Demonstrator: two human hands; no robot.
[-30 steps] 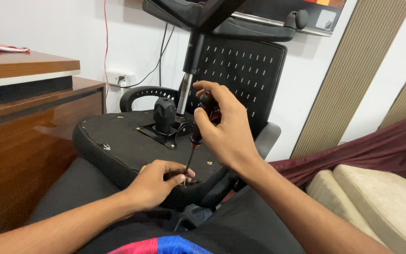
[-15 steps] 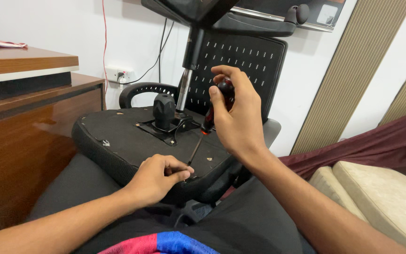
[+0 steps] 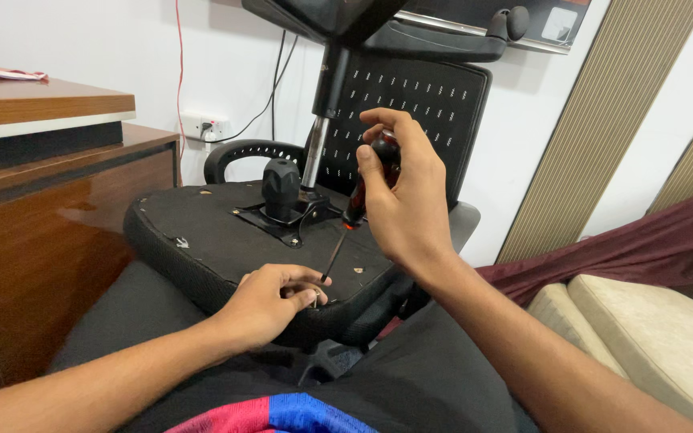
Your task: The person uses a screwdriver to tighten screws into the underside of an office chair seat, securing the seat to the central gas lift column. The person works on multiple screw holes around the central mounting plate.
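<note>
Step judged: screw being driven into underside of black upturned chair seat [image 3: 202, 232], resting on lap. Red-black-handled screwdriver [image 3: 360, 200] gripped firmly by right hand [image 3: 403, 200]. Small metal fastener [image 3: 314, 295] pinched by left hand [image 3: 270, 301] at seat edge, shaft tip touching. Next: tip seated squarely, turned under steady pressure.

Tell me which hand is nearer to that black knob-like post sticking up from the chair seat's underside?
The right hand. It holds the screwdriver just beside the black post, while the left hand rests lower, at the seat's near edge by the screwdriver tip.
</note>
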